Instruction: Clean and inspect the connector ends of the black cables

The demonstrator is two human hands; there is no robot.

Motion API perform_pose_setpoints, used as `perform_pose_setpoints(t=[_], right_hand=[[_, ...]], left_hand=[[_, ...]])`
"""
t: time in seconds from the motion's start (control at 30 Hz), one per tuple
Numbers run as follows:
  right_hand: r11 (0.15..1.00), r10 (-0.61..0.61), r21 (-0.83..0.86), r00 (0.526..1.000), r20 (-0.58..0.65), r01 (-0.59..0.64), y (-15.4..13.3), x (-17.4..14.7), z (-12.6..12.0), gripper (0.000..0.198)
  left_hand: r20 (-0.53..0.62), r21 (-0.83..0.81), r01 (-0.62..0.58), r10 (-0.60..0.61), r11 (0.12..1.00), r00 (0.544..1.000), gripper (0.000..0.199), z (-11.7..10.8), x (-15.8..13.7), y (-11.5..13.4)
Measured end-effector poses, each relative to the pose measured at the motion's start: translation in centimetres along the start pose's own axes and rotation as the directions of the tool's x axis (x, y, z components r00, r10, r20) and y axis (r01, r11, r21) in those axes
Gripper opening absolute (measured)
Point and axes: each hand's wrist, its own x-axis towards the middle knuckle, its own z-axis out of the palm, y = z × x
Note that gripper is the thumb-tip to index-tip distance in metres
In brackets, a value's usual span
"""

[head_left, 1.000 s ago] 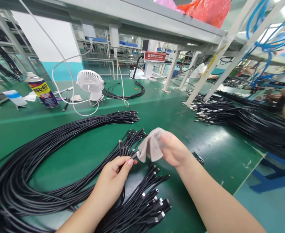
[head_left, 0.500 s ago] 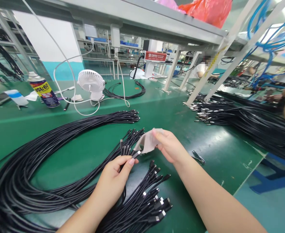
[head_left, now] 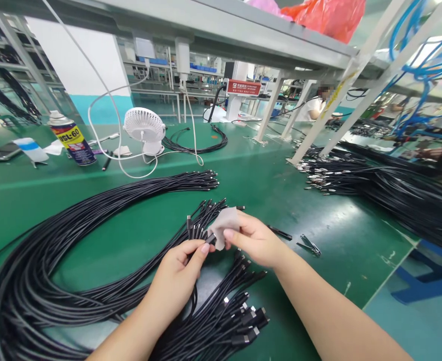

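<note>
My left hand pinches a black cable connector between thumb and forefinger. A thin whitish-grey cloth is gripped in my right hand, and its lower edge meets the metal tip of that connector. Behind my left hand several cable ends lie bunched, one connector standing upright. Another bundle of cable ends with metal plugs spreads below my hands. The long black cables curve round in a loop on the left.
On the green table stand a spray can and a small white fan. Nail clippers lie right of my hand. More black cables are heaped at the right. A metal shelf runs overhead; a person sits beyond.
My right hand has brought the cloth down and left onto the connector's tip, which was bare before. A black pen-like stick has come into sight behind the right wrist. My left hand has stayed put.
</note>
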Motion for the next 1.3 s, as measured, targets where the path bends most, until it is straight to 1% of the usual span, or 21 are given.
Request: perform_pose_setpoints(t=[0.07, 0.13, 0.17, 0.27, 0.4, 0.47, 0.57, 0.63, 0.83, 0.93, 1.13, 1.2, 1.23, 1.3], right_hand=[[0.987, -0.128, -0.086, 0.988, 0.089, 0.135, -0.1, -0.1, 0.2, 0.022], [0.973, -0.173, -0.126, 0.972, 0.162, 0.194, 0.0, -0.1, 0.2, 0.023], [0.97, -0.179, -0.135, 0.968, 0.176, 0.204, 0.2, 0.0, 0.3, 0.023], [0.964, -0.181, -0.169, 0.973, 0.14, 0.204, 0.5, 0.1, 0.4, 0.015], [0.983, -0.14, -0.106, 0.987, 0.084, 0.149, 0.6, 0.0, 0.8, 0.003], [0.977, -0.155, -0.137, 0.985, 0.071, 0.163, 0.7, -0.1, 0.9, 0.006], [0.943, -0.226, -0.236, 0.972, 0.068, 0.236, 0.8, -0.2, 1.0, 0.015], [0.938, -0.236, -0.244, 0.969, 0.073, 0.247, 0.9, -0.1, 1.1, 0.016], [0.968, -0.155, -0.193, 0.987, 0.04, 0.16, 0.6, 0.1, 1.4, 0.007], [0.976, -0.116, -0.184, 0.993, 0.015, 0.117, 0.4, 0.1, 1.4, 0.008], [0.96, -0.145, -0.239, 0.989, 0.029, 0.147, 0.7, 0.0, 1.6, 0.01], [0.977, -0.112, -0.178, 0.993, 0.03, 0.115, 0.9, 0.0, 1.5, 0.011], [0.99, -0.077, -0.118, 0.997, 0.023, 0.079, 1.0, 0.1, 1.5, 0.011], [0.998, 0.03, 0.048, 0.999, 0.012, -0.03, 1.3, 0.1, 1.5, 0.007]], left_hand=[[0.02, -0.02, -0.002, 0.002, 1.0, 1.0, 0.046, 0.0, 0.1, -0.1], [0.036, -0.049, -0.015, 0.017, 0.999, 0.999, 0.045, -0.1, 0.1, -0.3], [0.043, -0.061, -0.026, 0.029, 0.998, 0.999, 0.045, -0.1, 0.2, -0.4], [0.08, -0.074, -0.056, 0.062, 0.996, 0.995, 0.047, 0.0, 0.2, -0.8], [0.144, -0.091, -0.056, 0.069, 0.994, 0.987, 0.049, 0.0, 0.3, -0.9], [0.157, -0.118, -0.03, 0.048, 0.993, 0.986, 0.049, 0.0, 0.4, -0.9], [0.149, -0.134, 0.007, 0.014, 0.991, 0.989, 0.049, 0.0, 0.5, -0.8], [0.147, -0.125, 0.012, 0.006, 0.992, 0.989, 0.049, 0.1, 0.5, -0.7], [0.147, -0.167, 0.043, -0.018, 0.985, 0.989, 0.051, 0.1, 0.5, -0.6], [0.145, -0.163, 0.051, -0.027, 0.985, 0.989, 0.052, 0.1, 0.5, -0.6], [0.121, -0.166, 0.054, -0.034, 0.985, 0.992, 0.055, 0.1, 0.5, -0.5], [0.099, -0.155, 0.058, -0.043, 0.986, 0.994, 0.054, 0.2, 0.5, -0.5], [0.09, -0.152, 0.061, -0.048, 0.986, 0.995, 0.052, 0.2, 0.5, -0.6], [0.078, -0.156, 0.062, -0.05, 0.986, 0.996, 0.048, 0.3, 0.5, -0.6]])
